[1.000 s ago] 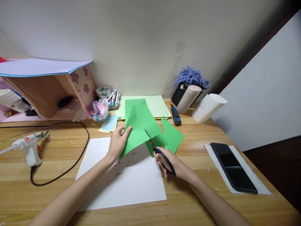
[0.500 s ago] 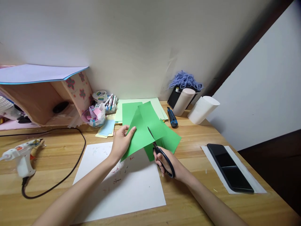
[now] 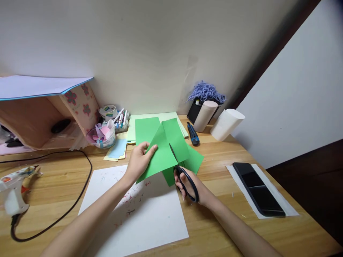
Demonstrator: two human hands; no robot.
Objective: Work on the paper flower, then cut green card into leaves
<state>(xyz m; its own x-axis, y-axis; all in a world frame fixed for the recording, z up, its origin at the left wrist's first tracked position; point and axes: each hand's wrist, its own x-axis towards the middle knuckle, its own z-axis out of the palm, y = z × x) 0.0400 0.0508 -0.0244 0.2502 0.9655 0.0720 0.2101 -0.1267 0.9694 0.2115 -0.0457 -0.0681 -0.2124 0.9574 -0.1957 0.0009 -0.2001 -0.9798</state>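
My left hand (image 3: pixel 139 162) pinches the left edge of a green paper sheet (image 3: pixel 163 150), holding it tilted above the desk. My right hand (image 3: pixel 194 189) grips black-handled scissors (image 3: pixel 183 176); their blades reach into the sheet's lower right edge. More green paper (image 3: pixel 194 160) lies flat behind and to the right of the held sheet. Under my hands lies a white sheet (image 3: pixel 139 210) with small red and dark marks.
A hot glue gun (image 3: pixel 12 189) with a black cord (image 3: pixel 66 203) lies at the left. A bowl of paper scraps (image 3: pixel 102 135), markers (image 3: pixel 120 117), a utility knife (image 3: pixel 193 134), two white cylinders (image 3: pixel 225 123), yarn (image 3: pixel 205 91) and a phone (image 3: pixel 257 187) on white paper surround the workspace.
The scissors have advanced further into the green sheet, which now covers more of the loose green piece on the right. My view shifted slightly right.
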